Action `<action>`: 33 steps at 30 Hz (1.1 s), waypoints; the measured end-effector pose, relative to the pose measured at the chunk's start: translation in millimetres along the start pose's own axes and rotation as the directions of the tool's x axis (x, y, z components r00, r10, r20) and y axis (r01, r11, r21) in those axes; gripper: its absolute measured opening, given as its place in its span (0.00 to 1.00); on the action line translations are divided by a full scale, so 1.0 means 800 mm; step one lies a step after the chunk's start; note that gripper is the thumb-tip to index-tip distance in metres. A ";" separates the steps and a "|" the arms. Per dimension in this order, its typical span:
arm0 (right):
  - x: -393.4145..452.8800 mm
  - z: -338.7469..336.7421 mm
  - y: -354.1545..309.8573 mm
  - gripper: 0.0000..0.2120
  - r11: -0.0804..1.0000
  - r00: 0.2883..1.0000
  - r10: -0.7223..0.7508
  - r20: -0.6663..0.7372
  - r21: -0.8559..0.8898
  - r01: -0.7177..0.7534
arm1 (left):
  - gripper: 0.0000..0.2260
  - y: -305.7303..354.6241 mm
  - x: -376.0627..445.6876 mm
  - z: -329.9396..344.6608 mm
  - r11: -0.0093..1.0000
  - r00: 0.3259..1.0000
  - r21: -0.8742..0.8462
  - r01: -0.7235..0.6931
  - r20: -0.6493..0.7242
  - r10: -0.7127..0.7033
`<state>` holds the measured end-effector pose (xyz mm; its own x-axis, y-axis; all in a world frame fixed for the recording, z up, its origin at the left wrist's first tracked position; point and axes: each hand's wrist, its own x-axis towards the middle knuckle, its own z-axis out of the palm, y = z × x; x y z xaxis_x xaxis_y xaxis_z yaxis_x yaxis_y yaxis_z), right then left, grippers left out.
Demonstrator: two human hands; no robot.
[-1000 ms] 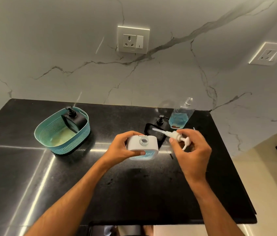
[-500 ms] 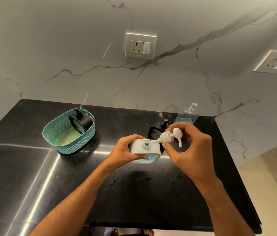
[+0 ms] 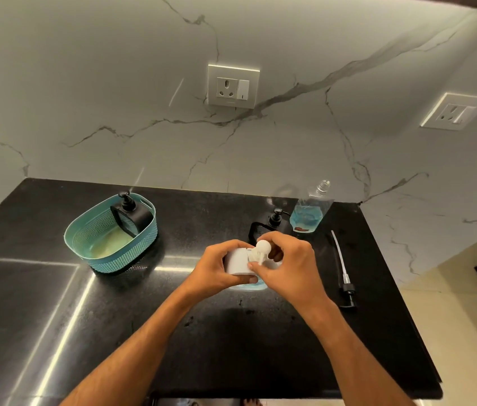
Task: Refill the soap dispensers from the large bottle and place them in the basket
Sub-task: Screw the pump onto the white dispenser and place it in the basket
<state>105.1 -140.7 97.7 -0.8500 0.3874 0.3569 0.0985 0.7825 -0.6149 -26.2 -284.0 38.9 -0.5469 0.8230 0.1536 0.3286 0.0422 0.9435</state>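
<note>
- Teal basket is sitting left on the counter, holding one black dispenser.
- Left hand is gripping the white dispenser, blue soap showing underneath.
- Right hand is pinching the white pump at its neck.
- Second black dispenser is standing behind.
- Uncapped bottle is holding some blue soap; loose pump is lying to its right.

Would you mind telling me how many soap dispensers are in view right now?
3. A black dispenser stands in the basket; a second black one sits behind the hands; the white dispenser is gripped by the left hand while the right hand fits its pump.
</note>
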 end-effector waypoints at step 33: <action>-0.005 -0.015 -0.002 0.38 0.978 0.983 0.175 -0.054 0.126 -0.167 | 0.25 0.004 0.001 0.000 1.000 1.000 -0.006 -0.025 -0.017 0.025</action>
<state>114.4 -138.0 105.7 -0.7907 0.5440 0.2809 0.1732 0.6388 -0.7496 -25.8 -282.9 42.1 -0.5511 0.8143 0.1823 0.3378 0.0180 0.9410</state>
